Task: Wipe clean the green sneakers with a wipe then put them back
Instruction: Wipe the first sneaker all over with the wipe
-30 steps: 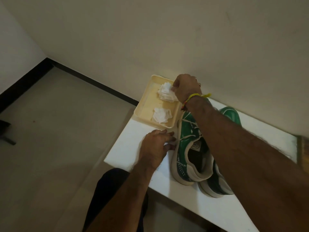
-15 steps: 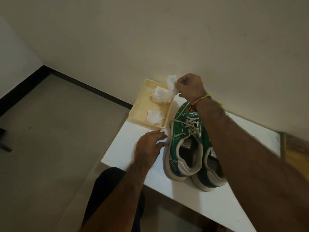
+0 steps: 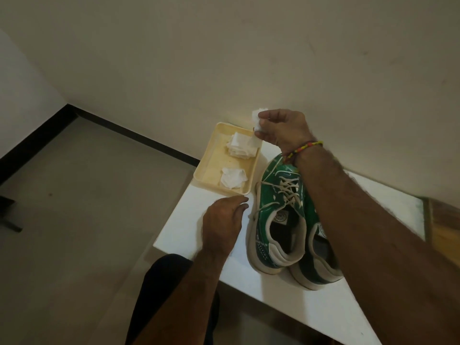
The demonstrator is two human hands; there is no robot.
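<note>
**Wipe lifted clear of the tray**

Your right hand [image 3: 282,130] has risen since half a second ago, and the wipe [image 3: 257,120] pinched in its fingers [image 3: 263,127] now hangs above the tray [image 3: 211,168] rather than at the stack. Two crumpled wipes [image 3: 59,180] remain in the tray. The green sneakers [image 3: 281,220] sit side by side on the white desk [image 3: 184,220]; your right forearm hides much of the farther one. Your left hand [image 3: 220,225] seems to rest flat, fingers relaxed, just beside the near sneaker.
</note>
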